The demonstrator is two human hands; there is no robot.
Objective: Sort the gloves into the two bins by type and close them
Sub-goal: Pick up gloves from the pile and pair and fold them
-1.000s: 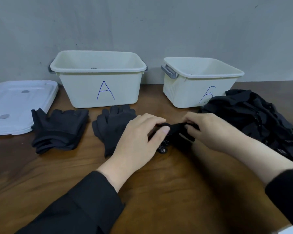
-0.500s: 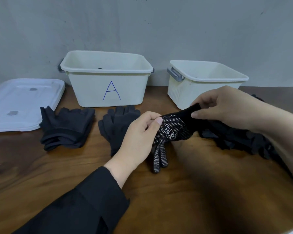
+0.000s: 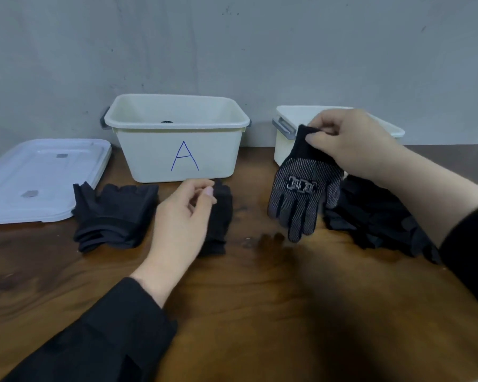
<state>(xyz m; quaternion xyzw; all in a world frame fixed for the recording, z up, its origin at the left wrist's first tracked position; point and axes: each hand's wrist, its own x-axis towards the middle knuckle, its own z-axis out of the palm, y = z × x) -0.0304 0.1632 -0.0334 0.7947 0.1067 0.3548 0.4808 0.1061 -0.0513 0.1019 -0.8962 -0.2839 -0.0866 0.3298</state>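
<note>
From the head view, the right hand (image 3: pixel 351 142) pinches the cuff of a dotted glove (image 3: pixel 301 194) and holds it up, so its fingers hang down above the table (image 3: pixel 260 312). The glove hangs in front of the second bin (image 3: pixel 283 150), near a messy pile of dark gloves (image 3: pixel 375 224) on the right. The left hand (image 3: pixel 182 224) hovers with its fingers loosely curled and holds nothing. Under it lies a small stack of plain gloves (image 3: pixel 221 216). Another folded stack (image 3: pixel 113 216) lies left of that. Bin A (image 3: pixel 177 155) stands open at the back, with maybe something dark inside. A white lid (image 3: pixel 39 177) lies at the far left.
</note>
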